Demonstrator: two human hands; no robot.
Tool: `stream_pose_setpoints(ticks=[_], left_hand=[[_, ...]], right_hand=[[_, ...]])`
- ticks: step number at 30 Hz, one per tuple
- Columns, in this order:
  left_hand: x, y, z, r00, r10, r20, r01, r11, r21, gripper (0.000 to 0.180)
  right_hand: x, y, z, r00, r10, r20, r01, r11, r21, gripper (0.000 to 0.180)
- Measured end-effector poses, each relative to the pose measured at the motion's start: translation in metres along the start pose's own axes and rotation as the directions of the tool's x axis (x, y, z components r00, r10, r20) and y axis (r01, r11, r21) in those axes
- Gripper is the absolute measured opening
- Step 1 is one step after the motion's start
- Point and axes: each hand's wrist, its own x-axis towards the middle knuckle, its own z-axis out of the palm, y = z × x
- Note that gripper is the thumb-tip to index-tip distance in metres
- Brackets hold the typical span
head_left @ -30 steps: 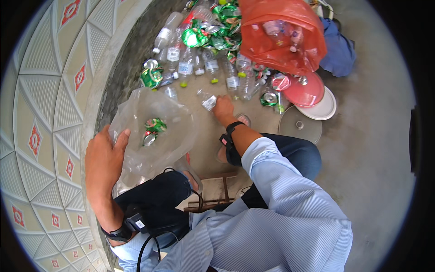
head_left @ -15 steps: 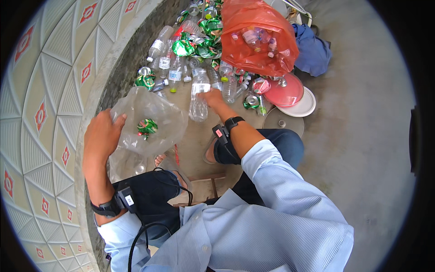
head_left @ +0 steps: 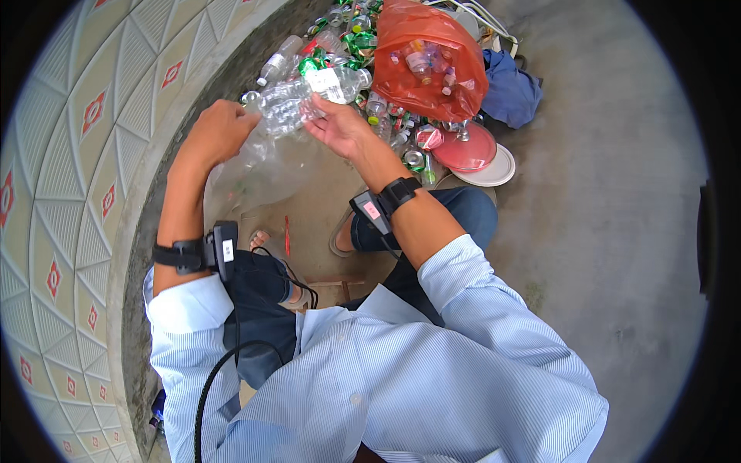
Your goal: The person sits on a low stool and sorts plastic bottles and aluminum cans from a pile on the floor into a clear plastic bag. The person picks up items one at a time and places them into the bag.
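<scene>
One clear plastic bottle [head_left: 309,96] between two hands: left hand [head_left: 220,131], right hand [head_left: 340,127].

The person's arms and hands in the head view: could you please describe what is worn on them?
Both forearms are bare below rolled-up light blue striped shirt sleeves. The left hand and right hand wear no gloves. Each wrist carries a black strap with a small black box bearing a pale label; a black cable trails from the left box.
</scene>
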Motion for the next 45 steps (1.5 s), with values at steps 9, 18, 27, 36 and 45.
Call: stream_pose_setpoints(ticks=[9,18,27,36,45], left_hand=[[-0.006,-0.004,-0.01,0.999,-0.034,-0.001,0.034,0.989,-0.142,0.068],[0.003,-0.028,-0.006,0.998,0.011,-0.064,-0.023,0.982,-0.187,0.048],[-0.007,-0.02,-0.01,0.994,-0.083,0.071,0.094,0.982,-0.166,0.037],[-0.015,-0.009,-0.013,0.99,-0.101,0.098,0.115,0.984,-0.14,0.049],[-0.01,-0.018,-0.013,0.997,-0.072,-0.04,0.075,0.993,0.086,0.029]], right_hand=[[-0.03,0.013,0.023,0.994,-0.022,0.107,0.006,0.988,0.154,0.023],[-0.065,0.003,0.032,0.994,-0.091,-0.054,0.091,0.996,-0.003,0.048],[-0.092,-0.02,-0.019,0.995,-0.092,-0.048,0.061,0.892,-0.448,0.036],[-0.112,-0.037,-0.028,0.993,-0.118,-0.012,0.077,0.714,-0.696,0.044],[-0.1,-0.092,-0.087,0.858,-0.296,-0.42,0.013,0.829,-0.559,0.044]])
